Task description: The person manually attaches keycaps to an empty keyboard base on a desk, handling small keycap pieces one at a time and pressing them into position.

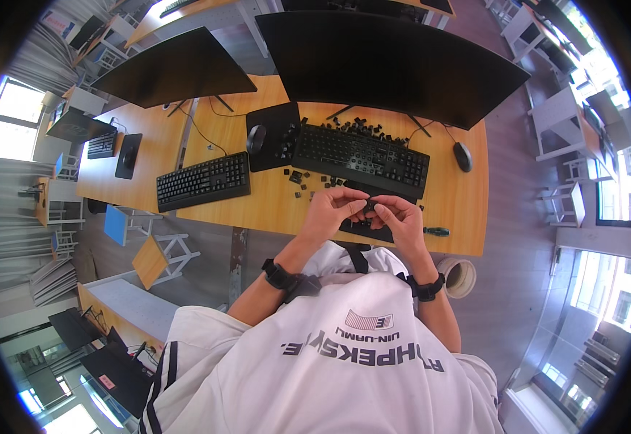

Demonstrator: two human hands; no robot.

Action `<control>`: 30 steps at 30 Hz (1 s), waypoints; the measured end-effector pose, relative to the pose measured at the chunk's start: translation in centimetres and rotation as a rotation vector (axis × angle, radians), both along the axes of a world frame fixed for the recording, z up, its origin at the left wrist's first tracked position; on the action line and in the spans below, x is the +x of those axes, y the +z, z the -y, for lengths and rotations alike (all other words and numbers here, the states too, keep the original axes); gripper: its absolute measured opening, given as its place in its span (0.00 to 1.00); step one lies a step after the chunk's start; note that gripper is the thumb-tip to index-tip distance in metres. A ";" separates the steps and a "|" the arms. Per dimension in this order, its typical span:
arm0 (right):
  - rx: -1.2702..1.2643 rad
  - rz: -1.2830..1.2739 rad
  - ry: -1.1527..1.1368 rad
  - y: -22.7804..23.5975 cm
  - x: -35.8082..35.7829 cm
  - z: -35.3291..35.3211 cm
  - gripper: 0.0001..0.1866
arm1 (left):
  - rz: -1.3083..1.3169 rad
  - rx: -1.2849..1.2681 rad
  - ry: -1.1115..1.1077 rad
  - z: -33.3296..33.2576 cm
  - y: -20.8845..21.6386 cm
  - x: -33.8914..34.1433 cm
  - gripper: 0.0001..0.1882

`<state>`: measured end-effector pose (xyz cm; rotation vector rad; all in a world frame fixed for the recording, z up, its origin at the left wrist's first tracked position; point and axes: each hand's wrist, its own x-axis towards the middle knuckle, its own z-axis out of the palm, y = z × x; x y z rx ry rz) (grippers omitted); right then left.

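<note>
A: What are the hands doing?
B: The left hand (330, 210) and right hand (402, 217) meet, pinching one small black keycap (370, 207) between their fingertips.
A: What's nearby?
B: A stripped keyboard (359, 158) just beyond them, loose keycaps (308, 179) scattered on the wooden surface (272, 210).

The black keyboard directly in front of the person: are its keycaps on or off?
Partly off. The black keyboard has loose black keycaps scattered behind and before it on the wooden desk; how many remain seated cannot be told.

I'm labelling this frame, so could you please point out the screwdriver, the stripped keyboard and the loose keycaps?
screwdriver (437, 231): head view, handle.
stripped keyboard (362, 153): head view, middle of deck.
loose keycaps (362, 129): head view, pile behind keyboard.
</note>
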<state>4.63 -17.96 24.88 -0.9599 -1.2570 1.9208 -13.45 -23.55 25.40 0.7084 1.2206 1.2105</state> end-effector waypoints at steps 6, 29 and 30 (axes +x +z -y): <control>-0.026 -0.019 0.022 0.0 0.4 0.1 0.11 | 0.040 -0.017 0.003 -0.1 0.2 0.2 0.09; 0.019 0.038 -0.038 -0.9 0.1 -0.8 0.13 | 0.019 -0.072 -0.093 -0.4 0.9 0.3 0.10; 0.008 0.034 -0.047 -1.0 0.0 -0.8 0.12 | 0.029 -0.077 -0.095 -0.4 0.7 0.2 0.11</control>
